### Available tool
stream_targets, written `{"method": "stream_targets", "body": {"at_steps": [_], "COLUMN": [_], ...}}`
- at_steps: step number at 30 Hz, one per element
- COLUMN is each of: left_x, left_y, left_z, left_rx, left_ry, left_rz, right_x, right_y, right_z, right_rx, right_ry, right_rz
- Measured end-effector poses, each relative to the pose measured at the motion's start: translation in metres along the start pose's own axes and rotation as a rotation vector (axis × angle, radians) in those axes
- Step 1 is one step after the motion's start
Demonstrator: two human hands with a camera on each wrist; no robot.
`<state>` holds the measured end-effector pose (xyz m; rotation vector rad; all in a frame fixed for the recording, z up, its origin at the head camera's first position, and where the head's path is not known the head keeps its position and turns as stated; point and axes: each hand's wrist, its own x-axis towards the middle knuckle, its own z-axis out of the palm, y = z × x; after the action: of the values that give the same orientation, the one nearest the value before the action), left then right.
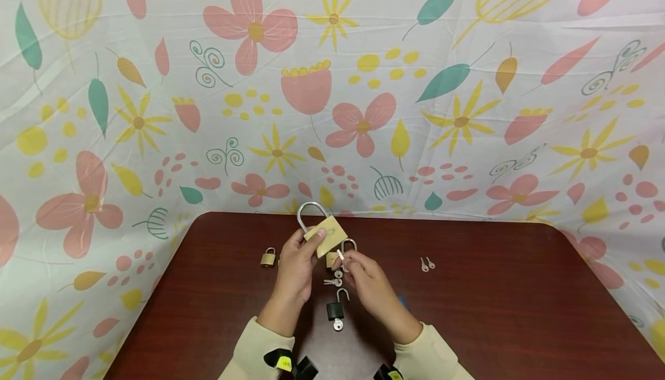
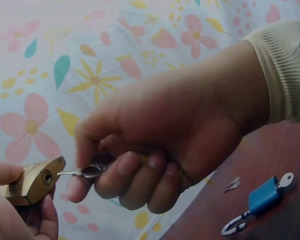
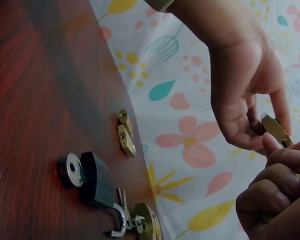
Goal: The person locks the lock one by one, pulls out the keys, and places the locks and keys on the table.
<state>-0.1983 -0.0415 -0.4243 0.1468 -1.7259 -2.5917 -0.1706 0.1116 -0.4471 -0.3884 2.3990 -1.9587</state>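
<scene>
My left hand (image 1: 297, 261) grips a large brass padlock (image 1: 328, 234) by its body, with the shackle pointing up and away. The lock's keyhole face shows in the left wrist view, turned toward my right hand (image 2: 160, 130). That hand pinches metal keys (image 2: 92, 170), the other fingers curled in. One key's tip is right at the keyhole in this view. In the right wrist view the padlock (image 3: 276, 131) sits between left-hand fingers, and the right hand (image 3: 272, 195) partly hides it.
A black padlock (image 1: 335, 310) with raised shackle has a key (image 1: 338, 325) in it. Beyond it lie keys (image 1: 332, 282) and another brass padlock (image 1: 332, 261). A small brass padlock (image 1: 268, 259) stands left, two keys (image 1: 428, 264) right. A blue padlock (image 2: 265, 195) lies behind the right wrist.
</scene>
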Motion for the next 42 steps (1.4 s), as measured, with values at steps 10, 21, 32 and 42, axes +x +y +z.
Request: {"method": "stream_targets", "body": {"at_steps": [10, 21, 32, 42], "left_x": [0.004, 0.009, 0.016, 0.025], "left_y": [0.006, 0.021, 0.043, 0.052], "left_z": [-0.009, -0.021, -0.055, -0.094], "left_rx": [0.031, 0.056, 0.046, 0.097], "left_ry": [0.005, 0.042, 0.085, 0.095], "left_rz": [-0.02, -0.007, -0.008, -0.015], "right_x": [0.004, 0.007, 0.008, 0.0], "right_y": [0.001, -0.005, 0.003, 0.015], "right_z": [-0.011, -0.039, -0.075, -0.109], "right_rx": [0.04, 0.02, 0.186, 0.079], "right_ry": [-0.053, -0.098, 0.068, 0.352], "right_rz": [-0.065, -0.147, -0.144, -0.014]}}
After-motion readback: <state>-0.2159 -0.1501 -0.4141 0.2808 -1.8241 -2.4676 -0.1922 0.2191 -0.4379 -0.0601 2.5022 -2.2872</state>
